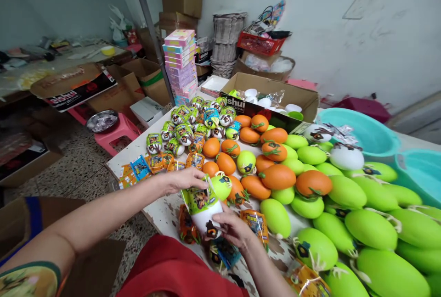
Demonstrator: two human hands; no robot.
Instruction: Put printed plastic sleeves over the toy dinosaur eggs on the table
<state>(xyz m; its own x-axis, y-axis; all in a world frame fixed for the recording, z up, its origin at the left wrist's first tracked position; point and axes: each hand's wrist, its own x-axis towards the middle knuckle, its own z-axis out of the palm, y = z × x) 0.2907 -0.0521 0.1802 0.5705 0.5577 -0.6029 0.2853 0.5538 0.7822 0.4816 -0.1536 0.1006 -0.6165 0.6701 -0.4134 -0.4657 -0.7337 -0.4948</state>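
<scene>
Both hands are on a white toy egg (206, 216) near the table's front edge. A green printed wrapper (200, 198) covers its upper part, and a dark design shows on the bare lower end. My left hand (188, 180) grips the wrapper's top edge between thumb and fingers. Lower down, my right hand (232, 226) holds the white end, its fingers partly behind the egg. A lime-green egg (221, 186) lies just behind the wrapper. Orange printed packets (255, 226) lie close to my right hand, and a blue packet (229, 254) is below it.
Orange eggs (278, 176) and lime-green eggs (372, 229) crowd the table's middle and right. Green-wrapped eggs (183, 134) are grouped at the far left. Behind stand a cardboard box (292, 92) and turquoise basins (358, 127). A pink stool (115, 134) holds a metal bowl (102, 121).
</scene>
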